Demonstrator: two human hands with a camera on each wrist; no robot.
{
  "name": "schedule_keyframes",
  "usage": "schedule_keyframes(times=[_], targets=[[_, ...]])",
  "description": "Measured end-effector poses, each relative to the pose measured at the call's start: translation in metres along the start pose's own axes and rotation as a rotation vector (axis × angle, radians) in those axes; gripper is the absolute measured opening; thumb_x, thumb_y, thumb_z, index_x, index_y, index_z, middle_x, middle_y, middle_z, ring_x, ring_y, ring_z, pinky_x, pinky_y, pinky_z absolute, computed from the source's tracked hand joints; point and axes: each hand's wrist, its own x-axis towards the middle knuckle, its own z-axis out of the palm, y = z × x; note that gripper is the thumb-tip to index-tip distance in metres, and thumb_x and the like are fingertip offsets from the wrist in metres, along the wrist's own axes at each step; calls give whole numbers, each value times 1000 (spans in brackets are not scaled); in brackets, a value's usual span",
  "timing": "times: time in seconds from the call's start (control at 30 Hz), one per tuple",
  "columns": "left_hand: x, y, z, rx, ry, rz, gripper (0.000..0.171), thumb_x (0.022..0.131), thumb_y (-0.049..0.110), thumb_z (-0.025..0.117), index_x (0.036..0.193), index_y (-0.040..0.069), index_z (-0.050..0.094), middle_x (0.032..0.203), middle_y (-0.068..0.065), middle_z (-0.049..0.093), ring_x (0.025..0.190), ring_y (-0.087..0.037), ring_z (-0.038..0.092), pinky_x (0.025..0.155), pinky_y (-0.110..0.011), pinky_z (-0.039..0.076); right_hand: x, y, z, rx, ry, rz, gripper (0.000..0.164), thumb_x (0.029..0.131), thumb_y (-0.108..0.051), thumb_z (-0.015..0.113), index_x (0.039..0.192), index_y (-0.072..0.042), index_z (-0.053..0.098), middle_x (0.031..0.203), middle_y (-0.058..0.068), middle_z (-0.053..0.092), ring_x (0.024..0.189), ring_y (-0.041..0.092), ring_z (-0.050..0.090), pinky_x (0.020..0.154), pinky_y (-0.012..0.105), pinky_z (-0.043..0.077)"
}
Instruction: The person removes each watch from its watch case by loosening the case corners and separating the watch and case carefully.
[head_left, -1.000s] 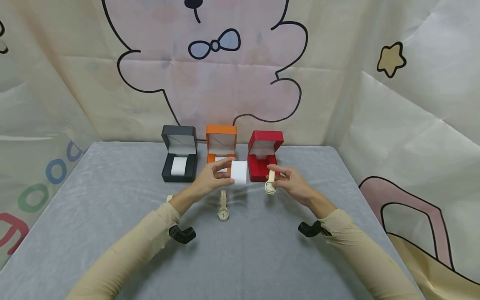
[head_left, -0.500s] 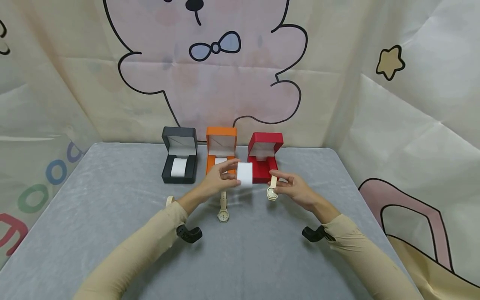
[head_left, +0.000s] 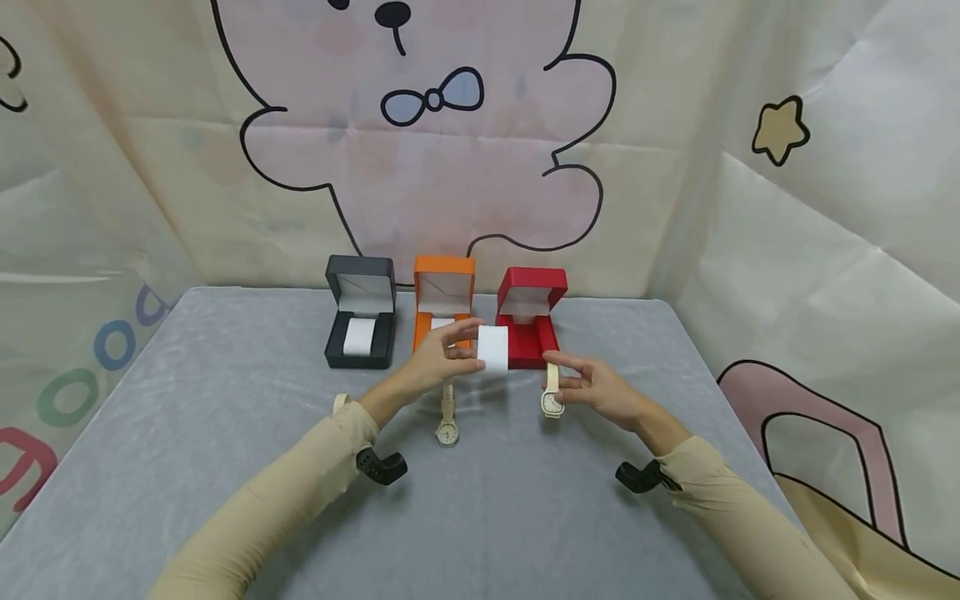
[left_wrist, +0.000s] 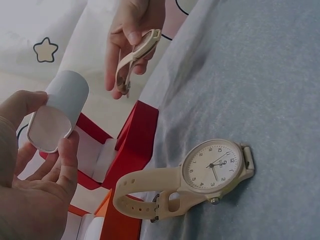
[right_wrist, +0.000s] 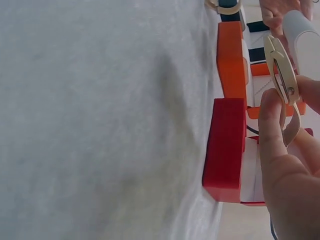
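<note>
My left hand (head_left: 429, 362) grips a white watch cushion (head_left: 492, 348) between thumb and fingers, in the air before the orange and red boxes. The cushion's rounded, flat-ended side shows in the left wrist view. Beside it, my right hand (head_left: 606, 396) pinches a beige wristwatch (head_left: 552, 404), dial toward me in the head view, its strap fastened in a loop. The red watch box (head_left: 534, 280) stands with its lid up behind both hands, and no cushion shows in it. Watch and cushion are apart.
An orange watch box (head_left: 444, 265) and a dark grey one (head_left: 360, 268) stand at the back with lids up, white cushions inside. A second beige watch (head_left: 447, 432) lies on the grey cloth. A third (head_left: 341, 402) is mostly hidden by my left forearm.
My right hand has drawn the watch toward me and slightly right, away from the red box. The left hand has shifted a little right with the cushion.
</note>
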Motion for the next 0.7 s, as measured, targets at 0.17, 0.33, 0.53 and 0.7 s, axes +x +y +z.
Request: schedule_keyframes(times=[0.17, 0.33, 0.53, 0.7], targets=[[1, -2, 2, -12, -5, -9, 67, 90, 3, 73, 150, 14, 47, 152, -16, 47, 100, -14, 64, 87, -22, 55, -6, 12, -1, -4, 0, 33, 73, 93, -5, 70, 157, -4, 34, 167, 18, 24, 140, 41, 48, 95, 20, 54], [1, -3, 3, -3, -2, -10, 67, 90, 4, 73, 150, 15, 48, 152, -17, 48, 98, -14, 64, 86, -22, 55, -8, 21, 0, 12, -37, 8, 74, 93, -2, 68, 157, 2, 30, 167, 22, 23, 133, 33, 58, 92, 21, 55], [2, -2, 5, 18, -2, -23, 68, 90, 7, 74, 151, 18, 47, 152, -15, 48, 102, -17, 64, 88, -24, 55, -9, 26, 0, 9, -89, -6, 75, 94, 0, 66, 157, 5, 27, 166, 25, 21, 119, 13, 67, 89, 19, 56], [3, -2, 6, 35, -1, -32, 67, 90, 8, 75, 151, 19, 47, 152, -13, 48, 104, -18, 65, 91, -27, 56, -9, 30, 2, -4, -107, -6, 75, 93, 1, 67, 156, 8, 27, 166, 26, 20, 117, 7, 67, 88, 18, 56]])
